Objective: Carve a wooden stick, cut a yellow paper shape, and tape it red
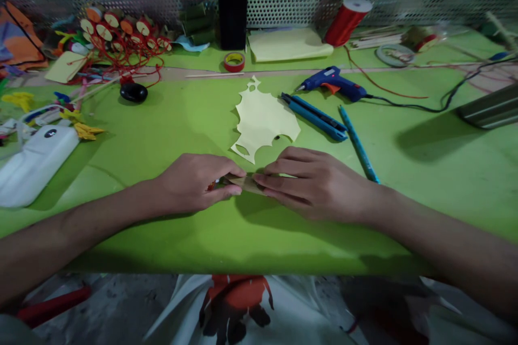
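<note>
My left hand [202,180] and my right hand [311,183] meet near the front of the green table, both closed on a small brown piece [253,184] that looks like cardboard. Fingertips of each hand pinch one end of it, and much of it is hidden. Inside the curl of my left hand shows a small orange and white bit that I cannot make out. Just beyond the fingers lies a pale yellow paper sheet [265,118] with scalloped, cut-out edges. To its right are a blue utility knife [315,117] and a teal pen [359,144].
A blue glue gun [334,83] lies behind the knife, its cord running right. Further back stand a red ribbon spool [346,21], a tape roll [234,62] and a black box [232,5]. Red-corded cardboard rolls [117,27], a black mouse [134,92] and a white device [38,164] occupy the left.
</note>
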`<state>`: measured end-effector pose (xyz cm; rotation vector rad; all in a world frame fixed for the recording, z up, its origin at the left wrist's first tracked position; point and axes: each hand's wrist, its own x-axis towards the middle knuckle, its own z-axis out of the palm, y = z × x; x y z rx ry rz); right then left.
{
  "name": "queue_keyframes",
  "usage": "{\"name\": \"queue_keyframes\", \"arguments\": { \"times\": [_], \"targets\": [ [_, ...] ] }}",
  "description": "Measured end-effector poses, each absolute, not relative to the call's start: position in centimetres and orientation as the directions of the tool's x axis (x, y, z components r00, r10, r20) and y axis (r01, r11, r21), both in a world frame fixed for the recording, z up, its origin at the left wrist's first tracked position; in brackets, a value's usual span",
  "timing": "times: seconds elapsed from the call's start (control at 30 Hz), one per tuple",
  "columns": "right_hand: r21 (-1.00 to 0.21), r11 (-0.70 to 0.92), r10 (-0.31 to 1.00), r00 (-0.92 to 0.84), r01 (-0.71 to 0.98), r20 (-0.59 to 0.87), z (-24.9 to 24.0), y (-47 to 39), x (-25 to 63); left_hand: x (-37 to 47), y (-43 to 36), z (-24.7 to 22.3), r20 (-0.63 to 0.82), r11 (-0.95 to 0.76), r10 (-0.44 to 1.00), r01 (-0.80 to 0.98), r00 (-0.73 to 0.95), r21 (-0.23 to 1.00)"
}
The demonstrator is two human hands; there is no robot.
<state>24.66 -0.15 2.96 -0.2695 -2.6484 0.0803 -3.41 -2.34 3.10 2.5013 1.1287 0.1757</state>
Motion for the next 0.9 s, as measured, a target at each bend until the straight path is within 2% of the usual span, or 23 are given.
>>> {"name": "queue_keyframes", "arguments": {
  "times": [0.2,0.3,0.43,0.53,0.67,0.77,0.9],
  "targets": [
    [-0.101,0.976,0.217,-0.868,0.192,0.446,2.9,-0.2,24.8,-3.5,-2.4,3.0,-0.042,-0.606,0.739,0.690,0.673,0.397],
    [-0.202,0.960,0.269,-0.837,0.193,0.476,3.3,-0.2,25.0,-3.7,-2.3,2.7,0.001,-0.628,0.722,0.656,0.692,0.419],
    [-0.375,0.903,0.382,-0.788,0.208,0.482,3.7,0.1,25.2,-4.1,-2.2,2.4,0.167,-0.742,0.610,0.483,0.775,0.465],
    [-0.417,0.873,0.420,-0.824,0.252,0.381,3.3,0.2,24.9,-4.2,-2.2,2.5,0.264,-0.817,0.509,0.364,0.819,0.447],
    [-0.501,0.816,0.440,-0.871,0.287,0.219,2.5,0.0,24.3,-4.1,-2.3,2.8,0.319,-0.849,0.475,0.331,0.820,0.412],
    [-0.576,0.773,0.442,-0.877,0.265,0.190,2.3,-0.3,24.0,-4.1,-2.3,2.8,0.312,-0.845,0.482,0.339,0.819,0.414],
    [-0.617,0.747,0.462,-0.860,0.247,0.215,2.7,-0.2,24.2,-4.2,-2.2,2.7,0.278,-0.827,0.500,0.356,0.820,0.435]
  ]
}}
